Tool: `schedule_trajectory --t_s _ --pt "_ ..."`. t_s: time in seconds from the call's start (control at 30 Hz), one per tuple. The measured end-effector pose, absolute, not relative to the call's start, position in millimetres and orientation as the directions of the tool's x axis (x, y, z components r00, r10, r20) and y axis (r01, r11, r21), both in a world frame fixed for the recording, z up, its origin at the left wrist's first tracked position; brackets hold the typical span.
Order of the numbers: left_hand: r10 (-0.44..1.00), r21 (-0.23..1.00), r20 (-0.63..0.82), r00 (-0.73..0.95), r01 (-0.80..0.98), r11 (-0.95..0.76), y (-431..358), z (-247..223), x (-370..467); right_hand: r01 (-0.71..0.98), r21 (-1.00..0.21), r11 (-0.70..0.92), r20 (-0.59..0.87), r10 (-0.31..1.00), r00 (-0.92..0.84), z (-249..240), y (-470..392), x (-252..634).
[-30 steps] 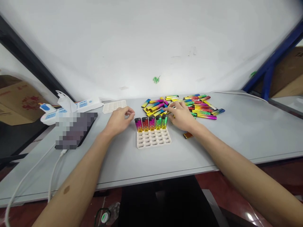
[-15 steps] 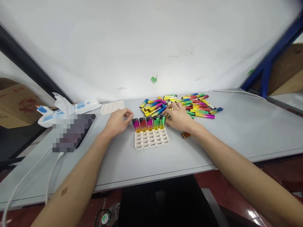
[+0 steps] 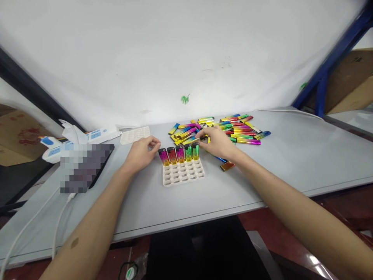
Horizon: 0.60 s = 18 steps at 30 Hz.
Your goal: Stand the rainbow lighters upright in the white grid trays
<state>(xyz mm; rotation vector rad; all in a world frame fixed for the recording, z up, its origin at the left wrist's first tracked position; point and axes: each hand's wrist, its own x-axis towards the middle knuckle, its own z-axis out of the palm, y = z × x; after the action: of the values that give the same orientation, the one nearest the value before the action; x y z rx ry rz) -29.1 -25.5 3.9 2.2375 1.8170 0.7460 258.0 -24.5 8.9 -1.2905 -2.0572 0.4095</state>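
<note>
A white tray with rows of slots sits before me on the table. Several shiny lighters in purple, red and green fading to yellow stand upright along its far row, black tops up. At their left end is my left hand, fingers curled in and thumb close to the index finger, with nothing visible in it. My right hand is at the near edge of a loose lighter pile, pinching a yellowish lighter by its black end. The palm side of that hand is hidden.
Right of the tray lies a single orange-brown lighter. A second white tray lies near the wall. To the left are a power strip with plugs, a blurred-out phone and white cables. Cardboard boxes stand beyond the table.
My right hand has drawn a lighter out of the pile, and it now shows between the fingertips. The left hand stays beside the tray. The whole view has shifted slightly.
</note>
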Motion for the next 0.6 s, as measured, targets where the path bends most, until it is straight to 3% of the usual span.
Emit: schedule_trajectory --t_s 0.1,0.23,0.37,0.6 --pt "0.953 0.427 0.272 0.136 0.870 -0.246 -25 5 -28 0.477 -0.798 0.368 0.314 0.930 -0.191 15 -25 258" --pt "0.954 0.433 0.266 0.141 0.867 -0.248 -25 5 -29 0.105 -0.963 0.247 0.239 0.968 -0.081 16 -24 256" --pt "0.953 0.433 0.267 0.140 0.867 -0.248 -26 5 -29 -0.165 -0.980 0.110 0.118 0.992 -0.038 21 -28 253" --pt "0.952 0.446 0.270 0.146 0.857 -0.258 -26 5 -30 -0.277 -0.961 -0.015 0.008 0.997 -0.081 29 -31 253"
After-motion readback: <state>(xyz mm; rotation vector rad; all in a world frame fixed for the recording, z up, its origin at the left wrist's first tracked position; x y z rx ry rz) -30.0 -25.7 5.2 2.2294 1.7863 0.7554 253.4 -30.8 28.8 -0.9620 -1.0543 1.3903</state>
